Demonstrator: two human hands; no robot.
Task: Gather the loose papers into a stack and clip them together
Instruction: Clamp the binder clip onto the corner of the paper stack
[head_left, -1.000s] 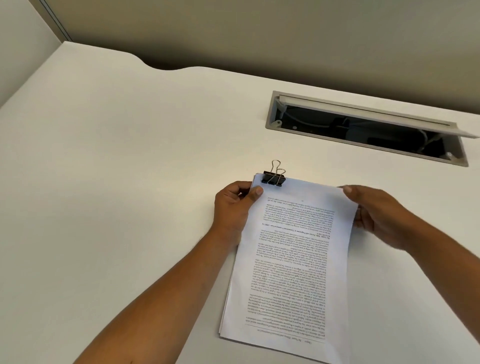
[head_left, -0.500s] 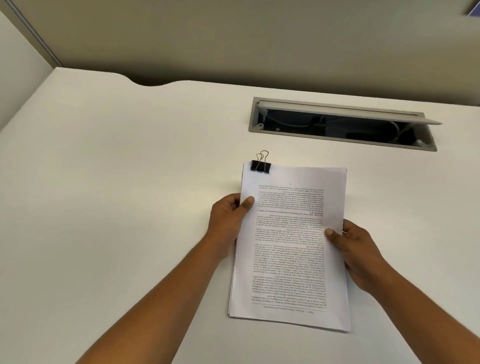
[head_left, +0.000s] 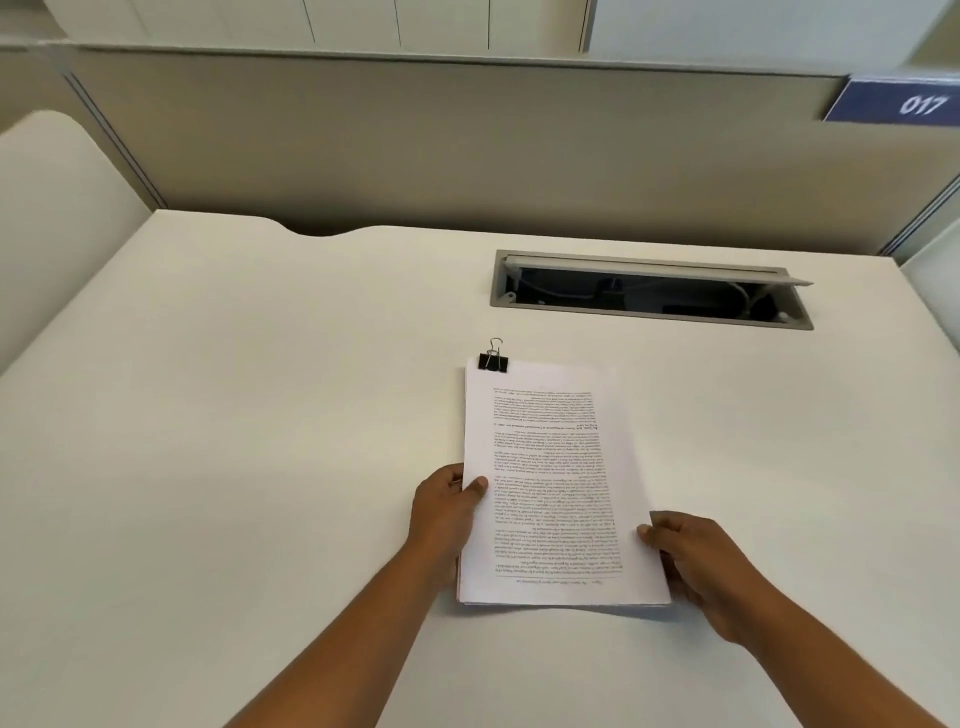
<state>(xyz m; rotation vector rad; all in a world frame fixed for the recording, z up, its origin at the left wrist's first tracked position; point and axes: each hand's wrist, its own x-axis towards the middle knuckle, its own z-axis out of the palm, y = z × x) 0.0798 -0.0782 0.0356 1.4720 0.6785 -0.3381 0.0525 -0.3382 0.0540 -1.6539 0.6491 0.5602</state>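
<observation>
- Two bare forearms reach in from the near edge over a smooth, matte, off-white bench (head_left: 260, 415).
- The left hand (head_left: 447, 512) grips the left long edge of the stack of papers (head_left: 550, 467). Its thumb lies flat on the top sheet and its fingers are curled in at the edge.
- The right hand (head_left: 696, 561) holds the right long edge nearer the stack's near corner. The thumb tip is on the margin and the fingers are bent round the side.
- The stack is a squared-up rectangular block of thin white sheets lying on the bench between the hands, long side running away from the person. Dense printed text covers the top page, upside down from this view, and the layered edges show along the near side.
- A small black binder clip (head_left: 493, 360) with looped wire handles bites the far left corner of the stack.
- Beyond it, a long grey metal cable hatch (head_left: 649, 296) is set into the bench, its flap raised over a dark recess with cords.
- A beige partition (head_left: 467, 145) stands behind the bench, bearing a blue sign (head_left: 904, 104) that reads 017.
</observation>
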